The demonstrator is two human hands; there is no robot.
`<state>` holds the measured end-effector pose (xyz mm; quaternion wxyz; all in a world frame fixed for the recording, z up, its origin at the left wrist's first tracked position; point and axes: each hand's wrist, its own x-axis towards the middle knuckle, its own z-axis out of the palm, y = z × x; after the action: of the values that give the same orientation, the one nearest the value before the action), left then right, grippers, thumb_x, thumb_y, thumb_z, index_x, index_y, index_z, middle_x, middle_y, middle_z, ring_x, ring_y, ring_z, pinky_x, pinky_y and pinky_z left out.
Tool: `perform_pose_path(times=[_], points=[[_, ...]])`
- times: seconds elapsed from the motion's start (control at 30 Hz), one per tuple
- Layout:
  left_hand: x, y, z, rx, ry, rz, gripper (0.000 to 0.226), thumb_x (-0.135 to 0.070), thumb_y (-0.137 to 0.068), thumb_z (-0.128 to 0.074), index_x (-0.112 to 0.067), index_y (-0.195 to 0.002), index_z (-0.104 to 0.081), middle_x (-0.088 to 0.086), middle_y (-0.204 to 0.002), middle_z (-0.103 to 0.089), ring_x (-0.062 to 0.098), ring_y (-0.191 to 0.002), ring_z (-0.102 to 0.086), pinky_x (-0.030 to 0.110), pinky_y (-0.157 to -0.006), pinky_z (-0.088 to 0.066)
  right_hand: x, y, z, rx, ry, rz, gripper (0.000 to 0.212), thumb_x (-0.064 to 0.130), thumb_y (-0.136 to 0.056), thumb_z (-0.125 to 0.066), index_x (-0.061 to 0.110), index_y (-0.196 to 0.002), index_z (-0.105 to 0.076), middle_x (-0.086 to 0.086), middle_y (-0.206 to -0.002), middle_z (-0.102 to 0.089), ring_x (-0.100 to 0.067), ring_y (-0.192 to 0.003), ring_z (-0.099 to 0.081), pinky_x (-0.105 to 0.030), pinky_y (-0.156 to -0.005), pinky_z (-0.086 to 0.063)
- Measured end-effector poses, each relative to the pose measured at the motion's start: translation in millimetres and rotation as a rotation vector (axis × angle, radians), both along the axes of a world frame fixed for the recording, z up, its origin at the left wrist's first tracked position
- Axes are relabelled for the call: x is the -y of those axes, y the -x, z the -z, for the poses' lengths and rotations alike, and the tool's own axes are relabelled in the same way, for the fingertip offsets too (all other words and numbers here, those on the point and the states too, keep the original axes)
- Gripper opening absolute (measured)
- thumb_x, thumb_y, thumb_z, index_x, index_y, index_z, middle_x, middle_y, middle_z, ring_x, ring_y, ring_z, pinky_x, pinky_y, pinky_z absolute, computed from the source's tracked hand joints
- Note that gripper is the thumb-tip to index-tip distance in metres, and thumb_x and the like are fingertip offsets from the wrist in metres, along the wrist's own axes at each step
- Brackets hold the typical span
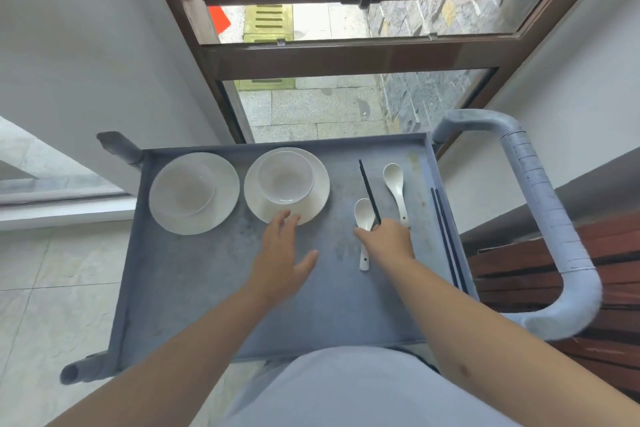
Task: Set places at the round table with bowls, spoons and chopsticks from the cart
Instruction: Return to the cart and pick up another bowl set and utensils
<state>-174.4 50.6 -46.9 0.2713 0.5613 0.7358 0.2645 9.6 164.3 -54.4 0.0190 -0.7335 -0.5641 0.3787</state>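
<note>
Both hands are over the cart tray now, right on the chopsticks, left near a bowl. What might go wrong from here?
1. The right hand pinches the chopsticks right over the near spoon; lifting could knock that spoon.
2. The left hand hovers open by the right bowl, which sits loose on its plate; a one-handed lift may let the bowl slide.
3. The spare chopsticks lie against the tray's right wall, awkward to pinch.

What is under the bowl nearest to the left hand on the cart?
The bowl stands on a white plate, whose rim shows all around it. The middle of the plate is covered by the bowl. The plate rests on the grey cart tray.
</note>
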Motion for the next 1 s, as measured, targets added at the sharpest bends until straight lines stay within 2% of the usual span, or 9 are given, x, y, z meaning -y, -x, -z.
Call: perform_pose_path(times=[0.13, 0.23, 0.3, 0.37, 0.5, 0.6, 0.77, 0.9, 1.0], points=[[-23, 37, -3, 0.132, 0.075, -0.356, 0.069, -0.031, -0.086, -0.069, -0.01, -0.142, -0.036, 0.008, -0.146, -0.025, 0.016, -0.129, -0.03, 0.024, -0.106, -0.022, -3, 10, 6, 0.05, 0.036, -0.012, 0.014, 0.023, -0.073, -0.059, 0.013, -0.068, -0.05, -0.001, -0.066, -0.055, -0.02, -0.054, -0.051, -0.025, -0.047, -0.034], [-44, 52, -3, 0.294, 0.19, -0.509, 0.07, -0.029, -0.084, -0.069, -0.004, -0.14, -0.036, 0.015, -0.144, -0.034, 0.024, -0.126, -0.038, 0.038, -0.107, -0.035, -6, 14, 4, -0.221, 0.065, 0.074, 0.014, 0.024, -0.065, -0.052, 0.011, -0.065, -0.049, 0.003, -0.054, -0.052, -0.018, -0.049, -0.044, -0.024, -0.047, -0.032], [-53, 54, -4, 0.417, 0.245, -0.566, 0.075, -0.029, -0.084, -0.069, -0.005, -0.144, -0.03, 0.015, -0.145, -0.036, 0.029, -0.13, -0.039, 0.043, -0.107, -0.037, -11, 18, 1, -0.352, 0.049, 0.139, 0.01, 0.022, -0.064, -0.052, 0.013, -0.065, -0.05, 0.006, -0.047, -0.05, -0.017, -0.049, -0.043, -0.025, -0.049, -0.032], [-60, 53, -3, 0.467, 0.293, -0.599, 0.079, -0.031, -0.086, -0.068, -0.007, -0.147, -0.024, 0.013, -0.149, -0.032, 0.029, -0.132, -0.038, 0.034, -0.104, -0.036, -21, 27, -4, -0.408, 0.035, 0.158, 0.008, 0.016, -0.07, -0.052, 0.014, -0.068, -0.045, 0.003, -0.052, -0.046, -0.018, -0.05, -0.04, -0.025, -0.049, -0.029], [-74, 56, -2, 0.383, 0.362, -0.547, 0.079, -0.039, -0.087, -0.064, -0.014, -0.15, -0.023, 0.012, -0.149, -0.023, 0.03, -0.129, -0.04, 0.03, -0.092, -0.034, -45, 55, -7, -0.458, 0.068, 0.241, 0.009, 0.008, -0.078, -0.048, 0.011, -0.087, -0.049, -0.006, -0.063, -0.054, -0.018, -0.049, -0.056, -0.024, -0.045, -0.038], [-82, 58, 1, 0.276, 0.431, -0.487, 0.069, -0.045, -0.088, -0.058, -0.013, -0.143, -0.032, 0.015, -0.143, -0.023, 0.032, -0.118, -0.045, 0.035, -0.096, -0.038, -62, 69, 1, -0.363, 0.018, 0.176, 0.009, 0.022, -0.087, -0.058, 0.014, -0.09, -0.054, -0.006, -0.074, -0.06, -0.022, -0.062, -0.056, -0.031, -0.056, -0.043], [-94, 66, 2, 0.237, 0.541, -0.485, 0.06, -0.048, -0.088, -0.051, -0.012, -0.135, -0.04, 0.013, -0.134, -0.027, 0.023, -0.079, -0.048, 0.03, -0.079, -0.037, -71, 86, 11, -0.184, -0.065, 0.003, 0.028, 0.04, -0.085, -0.066, 0.012, -0.09, -0.064, -0.003, -0.085, -0.066, -0.025, -0.083, -0.061, -0.033, -0.066, -0.044], [-95, 72, 5, 0.199, 0.611, -0.444, 0.055, -0.037, -0.084, -0.05, -0.016, -0.133, -0.037, 0.009, -0.122, -0.028, 0.017, -0.07, -0.046, 0.032, -0.07, -0.039, -71, 100, 8, -0.074, -0.074, -0.136, 0.018, 0.029, -0.083, -0.061, 0.012, -0.086, -0.064, -0.006, -0.082, -0.065, -0.026, -0.075, -0.057, -0.029, -0.053, -0.038], [-93, 75, 6, 0.155, 0.621, -0.415, 0.052, -0.029, -0.085, -0.048, -0.014, -0.133, -0.038, 0.013, -0.125, -0.033, 0.021, -0.07, -0.045, 0.034, -0.072, -0.045, -69, 96, 8, -0.024, -0.054, -0.216, 0.017, 0.025, -0.085, -0.056, 0.009, -0.089, -0.062, -0.009, -0.087, -0.064, -0.03, -0.08, -0.057, -0.033, -0.061, -0.045]])
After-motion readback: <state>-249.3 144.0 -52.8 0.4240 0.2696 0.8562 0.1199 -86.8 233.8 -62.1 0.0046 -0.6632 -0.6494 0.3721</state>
